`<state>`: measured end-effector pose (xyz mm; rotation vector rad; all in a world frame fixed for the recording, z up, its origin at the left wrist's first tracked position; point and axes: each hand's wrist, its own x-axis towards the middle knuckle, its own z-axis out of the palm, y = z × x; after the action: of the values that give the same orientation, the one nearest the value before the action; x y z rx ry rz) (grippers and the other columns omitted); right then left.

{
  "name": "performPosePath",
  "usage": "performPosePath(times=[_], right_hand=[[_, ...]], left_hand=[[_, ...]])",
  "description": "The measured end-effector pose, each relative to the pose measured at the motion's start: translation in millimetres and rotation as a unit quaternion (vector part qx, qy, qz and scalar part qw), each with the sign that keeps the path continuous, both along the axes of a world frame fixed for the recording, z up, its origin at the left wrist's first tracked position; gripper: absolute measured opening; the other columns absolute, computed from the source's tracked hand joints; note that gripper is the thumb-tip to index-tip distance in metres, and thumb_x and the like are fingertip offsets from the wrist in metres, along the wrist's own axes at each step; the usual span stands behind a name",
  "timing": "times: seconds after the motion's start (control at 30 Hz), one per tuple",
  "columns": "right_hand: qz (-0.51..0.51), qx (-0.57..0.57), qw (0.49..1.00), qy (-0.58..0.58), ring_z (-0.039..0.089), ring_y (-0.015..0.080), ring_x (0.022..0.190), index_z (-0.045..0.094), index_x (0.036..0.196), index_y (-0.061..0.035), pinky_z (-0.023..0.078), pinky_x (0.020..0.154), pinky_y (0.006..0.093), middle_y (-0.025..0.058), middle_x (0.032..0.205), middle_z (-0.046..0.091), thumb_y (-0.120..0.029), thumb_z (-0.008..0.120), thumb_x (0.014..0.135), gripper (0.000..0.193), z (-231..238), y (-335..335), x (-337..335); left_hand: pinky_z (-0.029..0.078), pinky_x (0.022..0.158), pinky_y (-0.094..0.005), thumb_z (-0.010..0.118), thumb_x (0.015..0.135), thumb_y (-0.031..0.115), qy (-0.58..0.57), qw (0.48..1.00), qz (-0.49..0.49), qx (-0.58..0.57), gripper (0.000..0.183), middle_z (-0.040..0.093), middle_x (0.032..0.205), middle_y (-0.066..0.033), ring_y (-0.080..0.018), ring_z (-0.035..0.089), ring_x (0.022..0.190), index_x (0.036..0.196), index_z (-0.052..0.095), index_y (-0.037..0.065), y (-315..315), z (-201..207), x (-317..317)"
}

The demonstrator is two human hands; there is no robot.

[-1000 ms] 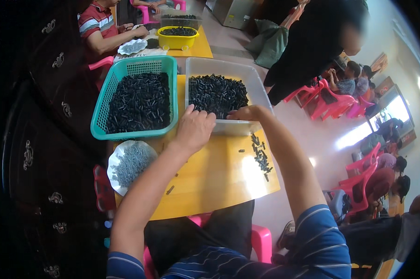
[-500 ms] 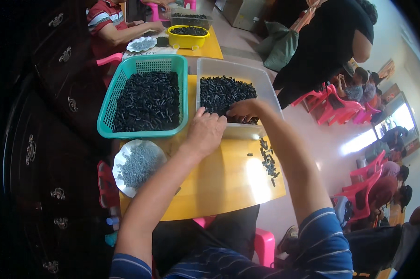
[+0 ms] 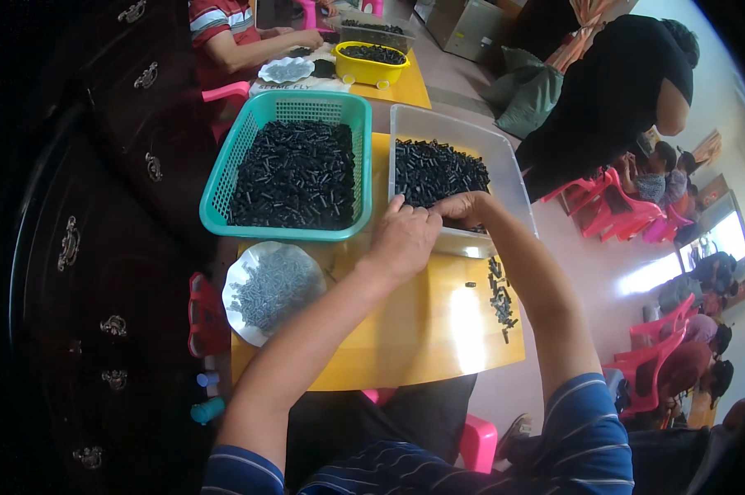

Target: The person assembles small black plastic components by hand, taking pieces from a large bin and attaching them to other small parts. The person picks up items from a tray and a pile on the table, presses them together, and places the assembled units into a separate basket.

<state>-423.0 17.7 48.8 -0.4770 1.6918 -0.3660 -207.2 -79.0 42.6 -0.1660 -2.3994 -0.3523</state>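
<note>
A clear plastic bin (image 3: 513, 177) full of short black tube-like pieces (image 3: 443, 169) stands on the yellow table. My left hand (image 3: 407, 239) is curled over the bin's near rim, toward its left corner. Just right of it, my right hand (image 3: 465, 208) reaches inside over the black pieces, bent downward. Its fingertips are hidden, and I cannot make out what is in them. To the left stands a teal basket (image 3: 362, 177) heaped with similar black pieces. A white wavy-edged dish (image 3: 239, 318) of small clear-grey pieces sits in front of the basket, partly behind my left forearm.
Loose black pieces (image 3: 501, 297) lie on the yellow table (image 3: 389, 338) near its right edge. Beyond, a person works at another table with a yellow tub (image 3: 381, 72). A person in black stands at the right. Dark drawers (image 3: 117, 247) line the left side.
The whole scene has shifted right in the picture as my head turned. My right hand has drawn nearer to my left hand inside the bin; the left stays at the rim.
</note>
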Motion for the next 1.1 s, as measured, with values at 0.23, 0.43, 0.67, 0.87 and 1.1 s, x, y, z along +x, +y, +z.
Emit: performPosePath(times=[0.23,0.43,0.67,0.87,1.1], right_hand=[[0.012,-0.009,0.996,0.085,0.05,0.0219,0.132,0.061,0.135,-0.0176,0.042,0.107,0.049,0.0069,0.142,0.06,-0.045,0.074,0.083,0.061,1,-4,6],[-0.097,-0.105,0.976,0.163,0.058,0.0187,0.118,0.063,0.129,-0.0178,0.053,0.087,0.0423,0.0073,0.125,0.067,-0.039,0.075,0.084,0.052,12,19,3],[-0.244,-0.255,0.927,0.129,0.063,0.0123,0.063,0.066,0.103,-0.0188,0.04,0.045,0.0262,-0.0011,0.084,0.066,-0.031,0.065,0.094,0.015,52,34,8],[-0.341,-0.365,0.866,0.035,0.062,0.0149,0.063,0.06,0.109,-0.012,0.038,0.04,0.0219,0.0041,0.087,0.064,-0.03,0.06,0.098,0.021,83,49,25],[-0.298,-0.456,0.838,0.002,0.064,0.0143,0.062,0.06,0.109,-0.0151,0.04,0.041,0.0229,0.0014,0.085,0.065,-0.03,0.062,0.097,0.019,105,65,103]], left_hand=[[0.045,0.103,-0.0558,0.056,0.092,0.014,-0.013,1.0,0.004,-0.003,0.01,0.067,0.082,-0.0123,-0.0317,0.067,0.083,0.088,0.063,0.007,-1,1,1],[0.045,0.103,-0.0561,0.056,0.092,0.013,0.005,1.0,-0.001,-0.006,0.01,0.065,0.08,-0.013,-0.0326,0.067,0.082,0.086,0.061,0.007,4,2,-3],[0.039,0.109,-0.0563,0.063,0.088,0.014,-0.069,0.998,-0.001,0.009,0.012,0.066,0.093,-0.0145,-0.0334,0.065,0.095,0.096,0.063,0.006,5,13,10],[0.034,0.115,-0.0522,0.08,0.076,0.018,0.095,0.986,-0.006,0.135,0.07,0.055,0.136,-0.0177,-0.0367,0.051,0.128,0.139,0.053,0.004,52,1,71],[0.031,0.118,-0.052,0.088,0.073,0.031,-0.052,0.938,0.016,0.343,0.107,0.04,0.15,-0.0315,-0.0465,0.039,0.14,0.153,0.026,-0.006,116,-60,110]])
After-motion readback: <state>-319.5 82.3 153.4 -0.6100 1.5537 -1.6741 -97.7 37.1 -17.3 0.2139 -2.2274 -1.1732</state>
